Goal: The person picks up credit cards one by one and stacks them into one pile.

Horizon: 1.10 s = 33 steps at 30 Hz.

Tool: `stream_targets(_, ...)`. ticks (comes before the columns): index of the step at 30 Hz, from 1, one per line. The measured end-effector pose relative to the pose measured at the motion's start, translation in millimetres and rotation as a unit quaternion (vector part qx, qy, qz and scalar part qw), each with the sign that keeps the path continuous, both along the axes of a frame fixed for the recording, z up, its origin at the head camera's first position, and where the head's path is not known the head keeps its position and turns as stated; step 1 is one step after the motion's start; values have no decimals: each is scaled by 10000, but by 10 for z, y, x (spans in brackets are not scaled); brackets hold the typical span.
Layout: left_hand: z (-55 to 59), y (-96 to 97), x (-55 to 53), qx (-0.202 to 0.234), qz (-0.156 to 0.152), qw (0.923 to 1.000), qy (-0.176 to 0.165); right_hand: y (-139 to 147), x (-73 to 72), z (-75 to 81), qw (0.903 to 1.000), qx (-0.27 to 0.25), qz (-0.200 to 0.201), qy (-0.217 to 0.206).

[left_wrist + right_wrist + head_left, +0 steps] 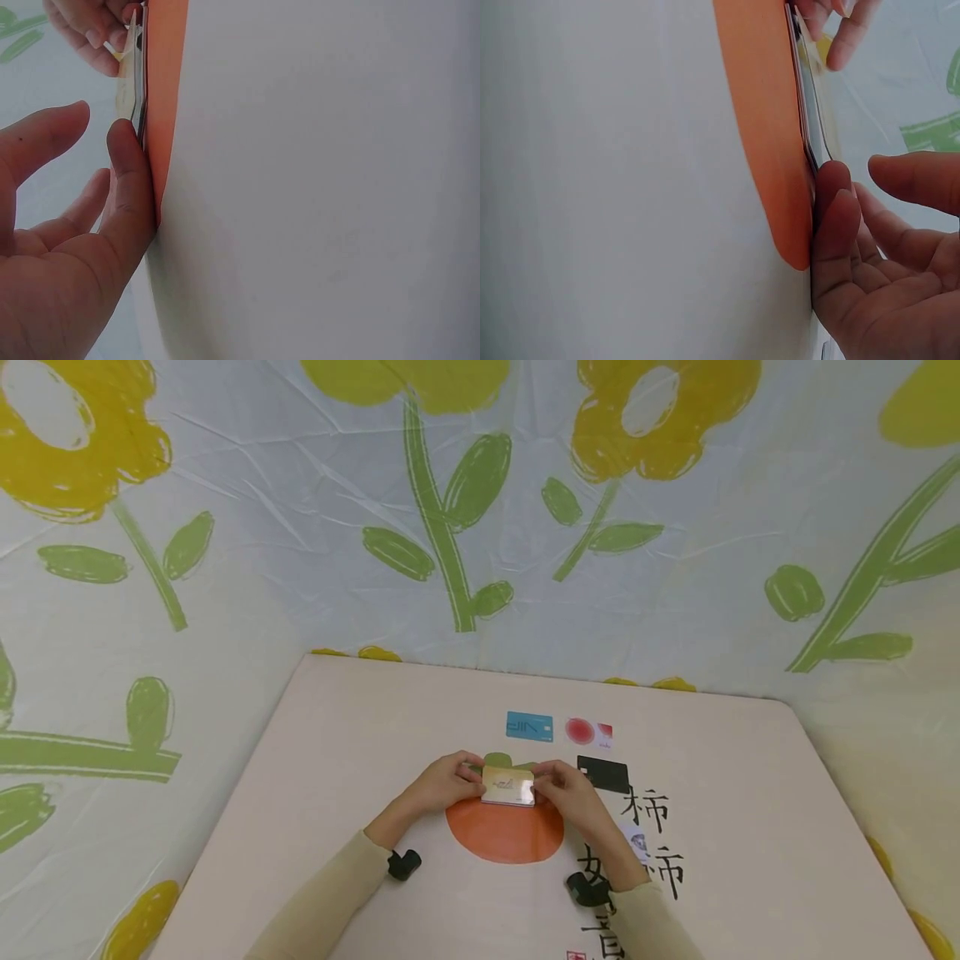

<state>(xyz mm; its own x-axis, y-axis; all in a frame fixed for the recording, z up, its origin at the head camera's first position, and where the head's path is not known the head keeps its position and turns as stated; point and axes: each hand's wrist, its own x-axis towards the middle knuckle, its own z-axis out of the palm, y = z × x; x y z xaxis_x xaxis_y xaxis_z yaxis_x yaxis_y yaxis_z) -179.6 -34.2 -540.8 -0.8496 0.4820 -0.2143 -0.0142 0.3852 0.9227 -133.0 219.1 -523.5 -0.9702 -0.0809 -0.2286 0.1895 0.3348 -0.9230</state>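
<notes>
A pale gold card (507,786) lies over the orange persimmon print, held at both ends by the two hands. My left hand (447,781) holds its left end with thumb and fingers; in the left wrist view one finger (56,131) stands raised off it. My right hand (562,787) holds the right end, and in the right wrist view one finger (911,180) is also lifted away. Seen edge-on, the gold card (819,97) tilts slightly above darker card edges (802,112) lying flat beneath it. How many cards lie below cannot be told.
Behind the hands lie a blue card (529,727) and a white card with a red circle (581,731). A black card (604,774) sits right of the right hand. Another card (637,845) shows partly beside the right forearm. Flower-printed cloth (300,510) surrounds the pale table (360,727).
</notes>
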Motion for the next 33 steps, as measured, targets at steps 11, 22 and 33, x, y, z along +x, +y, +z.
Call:
stream_targets(11,8,-3,21,-212,16,9998,-7,-8,3,-19,9999,87,4,-109)
stream_targets(22,16,-2,27,-296,-24,9994,199,-20,0,-18,9997,214,40,-101)
stream_targets(33,-18,-7,4,-355,-67,9990,260,1,-1,-29,9995,325,19,-41)
